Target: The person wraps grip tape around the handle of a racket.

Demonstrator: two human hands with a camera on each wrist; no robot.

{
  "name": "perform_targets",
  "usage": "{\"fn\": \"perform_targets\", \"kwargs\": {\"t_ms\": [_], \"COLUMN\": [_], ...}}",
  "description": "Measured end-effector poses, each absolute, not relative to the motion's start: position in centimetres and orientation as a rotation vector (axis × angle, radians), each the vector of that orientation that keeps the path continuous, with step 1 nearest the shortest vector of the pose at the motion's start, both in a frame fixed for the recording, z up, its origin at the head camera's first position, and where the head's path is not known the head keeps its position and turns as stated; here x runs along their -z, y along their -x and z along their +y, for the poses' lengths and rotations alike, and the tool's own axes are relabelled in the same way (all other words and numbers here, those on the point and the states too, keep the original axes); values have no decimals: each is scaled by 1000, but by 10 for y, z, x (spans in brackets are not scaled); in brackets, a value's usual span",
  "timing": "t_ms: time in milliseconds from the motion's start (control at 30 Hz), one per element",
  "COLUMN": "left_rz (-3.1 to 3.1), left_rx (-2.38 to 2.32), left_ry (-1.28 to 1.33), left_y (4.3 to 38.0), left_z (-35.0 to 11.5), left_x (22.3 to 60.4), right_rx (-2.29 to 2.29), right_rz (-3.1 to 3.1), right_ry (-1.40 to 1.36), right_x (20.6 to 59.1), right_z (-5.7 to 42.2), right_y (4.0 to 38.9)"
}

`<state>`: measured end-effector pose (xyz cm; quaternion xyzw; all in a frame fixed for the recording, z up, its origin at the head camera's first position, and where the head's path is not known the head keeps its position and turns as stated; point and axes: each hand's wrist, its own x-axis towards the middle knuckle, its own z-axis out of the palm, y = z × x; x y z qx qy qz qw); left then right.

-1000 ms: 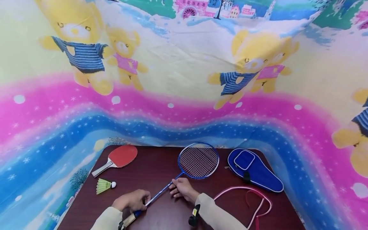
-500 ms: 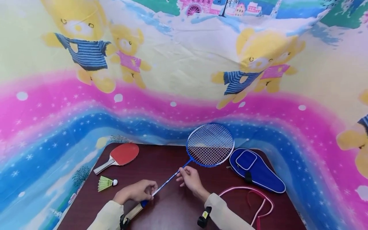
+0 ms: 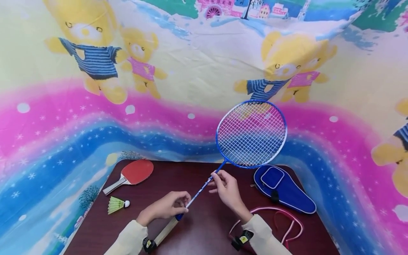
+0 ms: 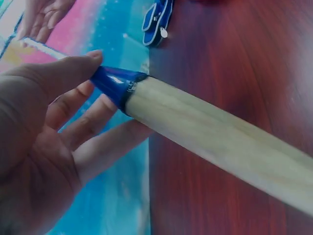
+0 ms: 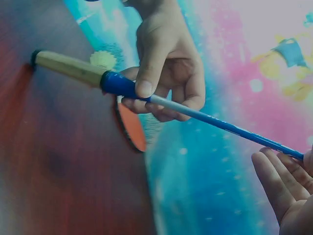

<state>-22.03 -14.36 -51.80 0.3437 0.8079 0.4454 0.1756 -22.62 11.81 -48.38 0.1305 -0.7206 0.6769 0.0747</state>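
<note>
The blue and white badminton racket with a pale handle [image 3: 245,141] is up in the air over the dark red-brown wooden bench [image 3: 197,237], its round net tilted up toward one o'clock. The left hand [image 3: 167,204] pinches the thin rod just above the handle, and the right hand [image 3: 227,188] pinches it higher up, below the net. So the picking-up looks done and the setting-down not yet, while the red table tennis paddle [image 3: 137,172] at ten o'clock and yellow-green shuttlecock [image 3: 115,204] at nine lie apart from both hands.
</note>
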Motion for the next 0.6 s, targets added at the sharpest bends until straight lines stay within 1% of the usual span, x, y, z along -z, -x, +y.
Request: {"fn": "perform_targets", "kwargs": {"t_ms": [267,467,600], "left_rz": [2366,2375,2303], "left_rx": [-1473,-1718,-1823], "left_ry": [-976,-953,-925], "left_y": [222,223,222], "left_z": [-113,-87,-75], "left_x": [514,530,541], "right_rx": [-1870,-1731,-1621], "right_rz": [-2153,-2241,-2282], "right_ry": [-584,-706,-755], "right_x": [448,424,415], "right_z": [126,131,133], "right_y": [235,250,258]}}
